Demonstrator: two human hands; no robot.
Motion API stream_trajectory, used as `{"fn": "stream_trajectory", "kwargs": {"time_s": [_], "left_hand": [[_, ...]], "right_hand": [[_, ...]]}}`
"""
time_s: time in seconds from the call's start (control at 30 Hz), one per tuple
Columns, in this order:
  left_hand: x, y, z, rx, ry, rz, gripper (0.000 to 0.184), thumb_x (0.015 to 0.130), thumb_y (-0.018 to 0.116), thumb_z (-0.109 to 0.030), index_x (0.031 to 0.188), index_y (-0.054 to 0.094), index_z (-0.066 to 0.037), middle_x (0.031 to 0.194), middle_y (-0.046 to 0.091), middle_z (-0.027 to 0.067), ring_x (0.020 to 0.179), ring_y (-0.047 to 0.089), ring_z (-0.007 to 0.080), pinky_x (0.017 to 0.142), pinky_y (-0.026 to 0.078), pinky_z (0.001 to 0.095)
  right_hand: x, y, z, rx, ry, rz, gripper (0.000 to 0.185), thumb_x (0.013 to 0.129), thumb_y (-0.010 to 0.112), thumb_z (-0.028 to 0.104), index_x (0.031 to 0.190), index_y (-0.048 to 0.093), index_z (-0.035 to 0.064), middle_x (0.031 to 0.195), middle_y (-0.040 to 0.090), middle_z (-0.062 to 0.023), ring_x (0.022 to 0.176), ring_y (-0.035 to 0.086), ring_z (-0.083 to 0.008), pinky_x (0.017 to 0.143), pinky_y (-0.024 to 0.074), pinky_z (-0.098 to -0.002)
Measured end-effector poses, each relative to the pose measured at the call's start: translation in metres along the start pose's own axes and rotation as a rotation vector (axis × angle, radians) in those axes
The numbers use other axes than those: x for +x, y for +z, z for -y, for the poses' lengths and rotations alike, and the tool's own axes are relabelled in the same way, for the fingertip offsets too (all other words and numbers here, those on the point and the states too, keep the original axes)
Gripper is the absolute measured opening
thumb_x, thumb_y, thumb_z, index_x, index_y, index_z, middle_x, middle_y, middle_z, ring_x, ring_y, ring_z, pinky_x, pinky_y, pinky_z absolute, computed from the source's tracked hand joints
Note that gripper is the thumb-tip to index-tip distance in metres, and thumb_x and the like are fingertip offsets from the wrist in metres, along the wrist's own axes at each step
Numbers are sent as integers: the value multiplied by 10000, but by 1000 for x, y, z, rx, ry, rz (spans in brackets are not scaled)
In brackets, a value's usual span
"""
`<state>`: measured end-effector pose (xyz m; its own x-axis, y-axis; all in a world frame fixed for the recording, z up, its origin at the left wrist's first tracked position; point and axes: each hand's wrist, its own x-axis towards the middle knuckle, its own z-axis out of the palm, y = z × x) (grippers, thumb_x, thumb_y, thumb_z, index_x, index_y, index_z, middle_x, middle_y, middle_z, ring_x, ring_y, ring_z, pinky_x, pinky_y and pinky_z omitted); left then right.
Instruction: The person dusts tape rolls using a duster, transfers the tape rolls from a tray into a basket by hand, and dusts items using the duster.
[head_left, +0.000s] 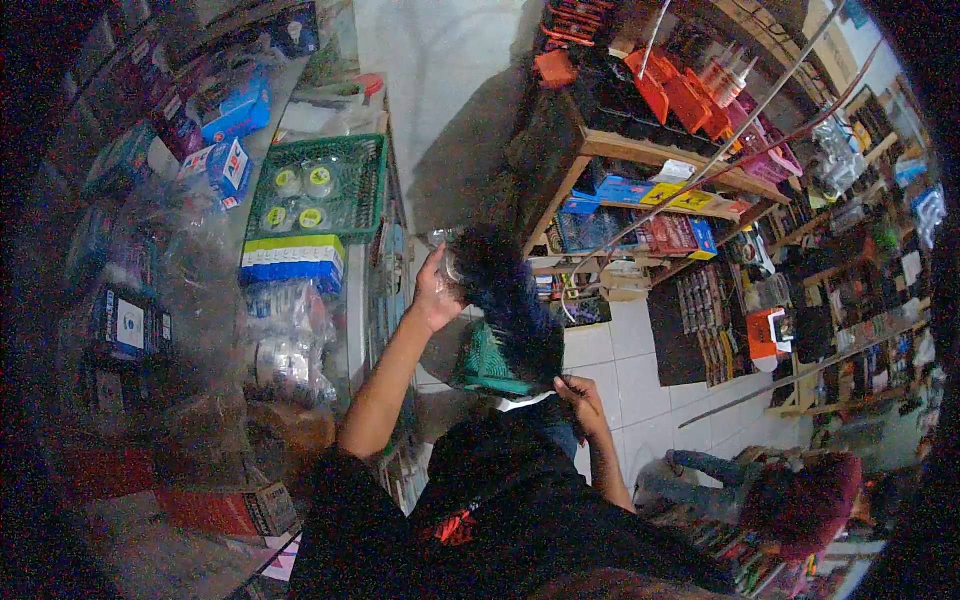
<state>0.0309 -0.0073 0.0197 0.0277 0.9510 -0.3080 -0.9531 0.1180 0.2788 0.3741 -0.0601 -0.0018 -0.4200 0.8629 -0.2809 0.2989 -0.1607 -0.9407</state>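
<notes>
My left hand (437, 295) is raised at centre, its fingers round a clear plastic container (441, 238), partly hidden. Against it lies a dark, fluffy feather duster (505, 295), which stretches down toward my right hand (580, 398). That hand is closed at the duster's lower end; the handle itself is hard to make out. Below and behind the duster a green plastic basket (487, 362) shows in part, close to my body.
On the left counter stand a green basket (262, 208) with several yellow-labelled jars, blue-white boxes (290, 262) and plastic-wrapped goods (288, 345). A wooden shelf (560, 195) holds red bins (665, 90) on the right. A person in a dark red top (805, 500) is at lower right.
</notes>
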Motion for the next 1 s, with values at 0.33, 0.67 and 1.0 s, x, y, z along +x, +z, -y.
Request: {"fn": "stream_trajectory", "kwargs": {"time_s": [0.33, 0.67, 1.0], "left_hand": [[-1, -2, 7, 218, -19, 10, 516, 936, 455, -518, 1215, 574, -101, 1112, 652, 78, 984, 629, 256, 845, 513, 442], [-4, 10, 12, 181, 6, 42, 746, 902, 374, -688, 1322, 517, -89, 1256, 601, 98, 1122, 583, 267, 957, 462, 422], [-3, 7, 15, 196, -28, 35, 777, 907, 331, -698, 1358, 486, -84, 1294, 576, 98, 1163, 552, 265, 1005, 424, 409]], "right_hand": [[-15, -1, 21, 30, 13, -58, 356, 936, 618, 311, 677, 517, 89, 595, 420, 76, 520, 357, -41, 469, 268, -249], [-15, 5, 15, 75, 38, -129, 293, 951, 593, 249, 718, 562, 74, 619, 444, 76, 541, 369, -38, 481, 275, -240], [-15, 10, -16, 33, 59, -146, 263, 944, 605, 232, 725, 573, 90, 642, 441, 90, 571, 372, -38, 509, 281, -237]]}}
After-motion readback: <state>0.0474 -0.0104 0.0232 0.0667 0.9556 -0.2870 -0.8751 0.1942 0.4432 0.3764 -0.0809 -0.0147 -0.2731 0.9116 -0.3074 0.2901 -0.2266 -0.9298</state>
